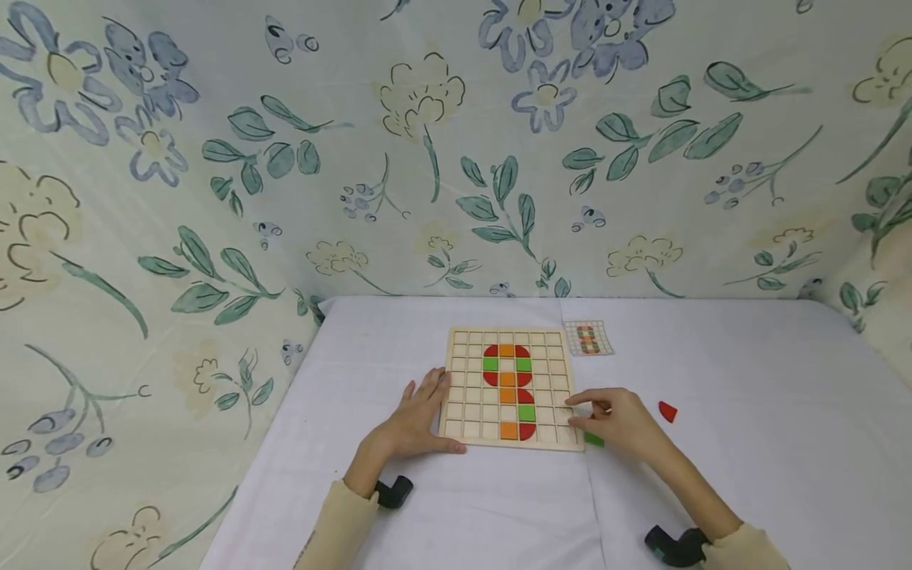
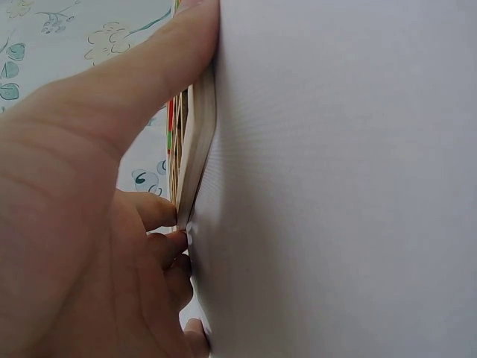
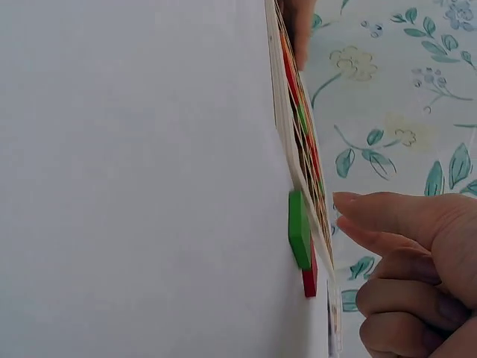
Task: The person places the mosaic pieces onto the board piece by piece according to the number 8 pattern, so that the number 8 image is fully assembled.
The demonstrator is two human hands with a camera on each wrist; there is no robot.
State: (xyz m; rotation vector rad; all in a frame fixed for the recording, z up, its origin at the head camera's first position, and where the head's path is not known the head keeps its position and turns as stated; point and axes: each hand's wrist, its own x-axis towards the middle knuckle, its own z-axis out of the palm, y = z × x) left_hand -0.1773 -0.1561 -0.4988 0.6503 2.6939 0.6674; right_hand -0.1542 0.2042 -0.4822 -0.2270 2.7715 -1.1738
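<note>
A wooden grid board point(image 1: 470, 427) lies on the cloth-covered table. Red quarter-round pieces point(image 1: 527, 431), orange squares point(image 1: 509, 431) and green squares point(image 1: 526, 413) fill part of its middle columns. My left hand point(image 1: 416, 419) rests at the board's lower left corner, fingers along the left edge and thumb at the near edge. Over the right edge hovers my right hand point(image 1: 616, 419), thumb and forefinger apart with no piece showing between them; its other fingers are curled in the right wrist view. A loose green piece point(image 3: 299, 230) lies beside the board, partly hidden by that hand in the head view.
A small pattern card point(image 1: 588, 338) lies at the board's far right corner, showing a similar coloured figure. One loose red piece point(image 1: 667, 411) is on the white cloth point(image 1: 748, 380) to the right. A floral curtain point(image 1: 456, 158) hangs behind the table.
</note>
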